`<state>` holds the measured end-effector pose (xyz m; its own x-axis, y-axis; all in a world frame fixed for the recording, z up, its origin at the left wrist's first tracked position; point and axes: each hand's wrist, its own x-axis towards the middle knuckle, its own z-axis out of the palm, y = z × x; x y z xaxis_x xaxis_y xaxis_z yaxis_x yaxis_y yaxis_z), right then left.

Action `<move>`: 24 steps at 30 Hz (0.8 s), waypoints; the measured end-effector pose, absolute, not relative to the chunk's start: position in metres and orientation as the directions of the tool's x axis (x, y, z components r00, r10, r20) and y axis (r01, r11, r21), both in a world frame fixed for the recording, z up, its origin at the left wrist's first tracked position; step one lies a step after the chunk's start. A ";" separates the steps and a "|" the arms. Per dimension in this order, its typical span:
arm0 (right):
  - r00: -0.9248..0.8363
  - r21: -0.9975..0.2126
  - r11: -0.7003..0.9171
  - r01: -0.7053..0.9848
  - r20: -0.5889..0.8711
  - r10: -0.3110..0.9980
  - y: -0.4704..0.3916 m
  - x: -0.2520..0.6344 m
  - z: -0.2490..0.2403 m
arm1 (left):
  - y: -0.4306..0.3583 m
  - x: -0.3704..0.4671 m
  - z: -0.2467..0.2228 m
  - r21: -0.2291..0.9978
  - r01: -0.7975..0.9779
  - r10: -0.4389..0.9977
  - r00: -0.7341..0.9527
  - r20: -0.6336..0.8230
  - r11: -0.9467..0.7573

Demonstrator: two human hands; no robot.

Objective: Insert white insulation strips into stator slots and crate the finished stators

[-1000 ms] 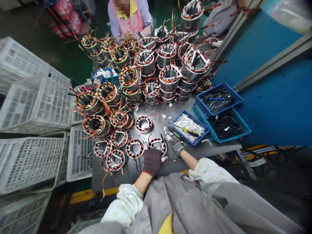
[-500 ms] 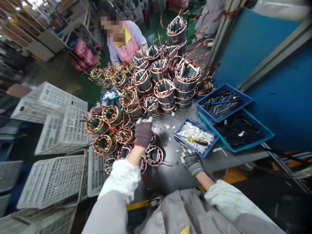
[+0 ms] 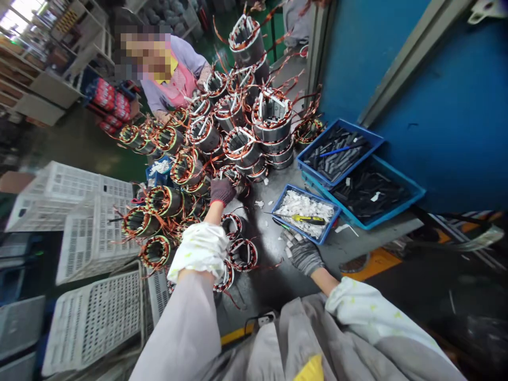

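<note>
My left hand (image 3: 222,190), in a dark red glove, reaches far across the metal table (image 3: 278,275). Its fingers curl over the rim of a low stator (image 3: 238,177) with copper windings, at the foot of the tall stator stacks (image 3: 273,121). My right hand (image 3: 304,255), in a grey glove, lies flat on the table near the front edge, fingers spread and holding nothing. A few white paper slips (image 3: 288,244) lie at its fingertips. Flat stators (image 3: 243,254) sit on the table between my arms.
A small blue tray (image 3: 305,209) holds white slips and a yellow-handled screwdriver (image 3: 311,218). Two larger blue trays (image 3: 373,190) of dark strips stand at the right by a blue wall. White crates (image 3: 91,233) are at the left. Another person (image 3: 174,79) works across the table.
My left hand has reached further out, from above the flat stators to the low stator by the stacks. My right hand has stayed on the table. The view has swung left.
</note>
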<state>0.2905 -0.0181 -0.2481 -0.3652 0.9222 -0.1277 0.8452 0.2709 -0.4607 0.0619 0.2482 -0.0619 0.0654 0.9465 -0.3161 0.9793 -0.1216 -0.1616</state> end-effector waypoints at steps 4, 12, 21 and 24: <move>-0.346 -0.471 0.254 0.845 -0.118 0.931 -0.017 0.289 -0.244 | 0.198 0.055 -0.066 -0.128 0.952 0.912 0.219 -0.346 -0.277; -0.343 -0.445 0.245 0.861 -0.155 0.926 -0.015 0.292 -0.241 | 0.157 0.025 -0.044 0.092 0.712 0.620 0.662 -0.421 -0.696; -0.319 -0.455 0.209 0.865 -0.178 0.931 -0.013 0.294 -0.233 | 0.096 0.049 -0.011 -0.089 0.947 0.951 0.303 -0.061 -0.307; -0.311 -0.446 0.210 0.870 -0.167 0.935 -0.012 0.294 -0.234 | 0.076 0.101 -0.041 -0.076 0.953 0.952 0.286 -0.106 -0.294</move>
